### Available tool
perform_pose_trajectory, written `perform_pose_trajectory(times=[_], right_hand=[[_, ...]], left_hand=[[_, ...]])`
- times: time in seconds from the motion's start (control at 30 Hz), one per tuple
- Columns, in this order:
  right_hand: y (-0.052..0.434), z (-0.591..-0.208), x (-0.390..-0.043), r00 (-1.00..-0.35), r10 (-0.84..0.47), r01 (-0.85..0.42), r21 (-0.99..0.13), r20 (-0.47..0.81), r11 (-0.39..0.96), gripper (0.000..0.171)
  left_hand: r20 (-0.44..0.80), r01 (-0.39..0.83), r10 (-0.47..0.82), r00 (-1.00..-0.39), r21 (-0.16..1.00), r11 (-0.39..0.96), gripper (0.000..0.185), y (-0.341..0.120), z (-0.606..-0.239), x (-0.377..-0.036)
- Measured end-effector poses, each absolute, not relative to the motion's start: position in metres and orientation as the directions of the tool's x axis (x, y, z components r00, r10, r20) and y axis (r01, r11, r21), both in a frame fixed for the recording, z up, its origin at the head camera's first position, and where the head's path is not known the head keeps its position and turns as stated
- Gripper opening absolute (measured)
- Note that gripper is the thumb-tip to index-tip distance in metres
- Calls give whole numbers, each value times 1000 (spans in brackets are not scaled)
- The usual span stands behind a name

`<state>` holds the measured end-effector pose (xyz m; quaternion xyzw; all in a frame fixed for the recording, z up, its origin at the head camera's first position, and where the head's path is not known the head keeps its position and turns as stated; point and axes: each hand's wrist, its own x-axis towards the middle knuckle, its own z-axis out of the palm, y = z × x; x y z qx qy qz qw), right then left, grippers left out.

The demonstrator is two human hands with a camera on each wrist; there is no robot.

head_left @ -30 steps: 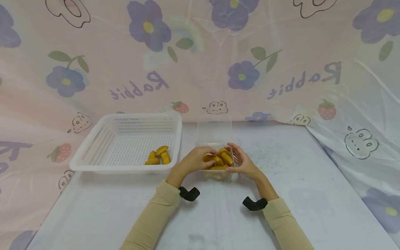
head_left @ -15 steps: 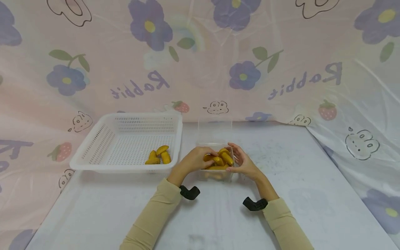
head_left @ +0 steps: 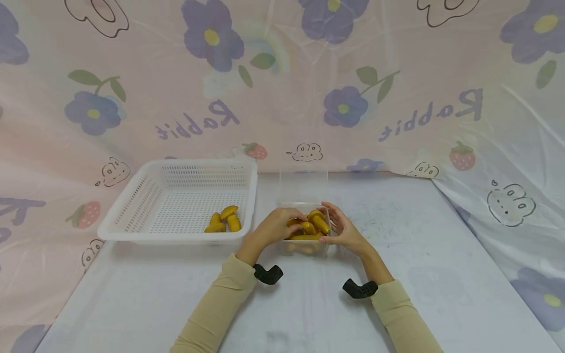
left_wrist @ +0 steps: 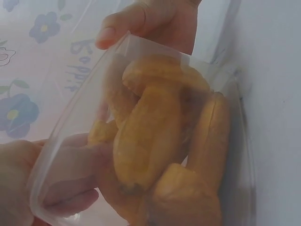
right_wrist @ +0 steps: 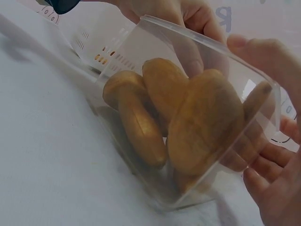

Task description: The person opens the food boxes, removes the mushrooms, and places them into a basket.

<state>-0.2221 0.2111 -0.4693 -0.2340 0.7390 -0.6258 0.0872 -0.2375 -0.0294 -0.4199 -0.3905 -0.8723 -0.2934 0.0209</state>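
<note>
A clear plastic box [head_left: 304,249] stands on the table, filled with several yellow-brown mushrooms [head_left: 321,224]. My left hand [head_left: 275,225] reaches over the box's left side, thumb and fingers curved round a mushroom inside. In the left wrist view, its fingers [left_wrist: 75,165] show through the clear wall against the mushrooms [left_wrist: 150,136]. My right hand [head_left: 346,231] holds the box at its right side. In the right wrist view, its thumb [right_wrist: 256,49] lies at the rim and the other fingers [right_wrist: 268,162] support the wall.
A white perforated basket [head_left: 254,196] stands left of the box, with a few mushrooms [head_left: 234,222] in its near right corner. The box's clear lid [head_left: 303,184] is raised behind it. A patterned cloth [head_left: 282,98] hangs at the table's back.
Inside the box, my left fingers have shifted very slightly with the mushroom under them. The right hand stays on the box, and the basket's mushrooms are unchanged.
</note>
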Motion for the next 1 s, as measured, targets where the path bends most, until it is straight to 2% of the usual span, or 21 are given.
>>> perform_pose_trajectory(times=[1.0], right_hand=[[210,-469,-222,-872,-461,-237,-966,166,100,99]], left_hand=[[524,770,580,-624,540,340,21,-34,-439,-236]])
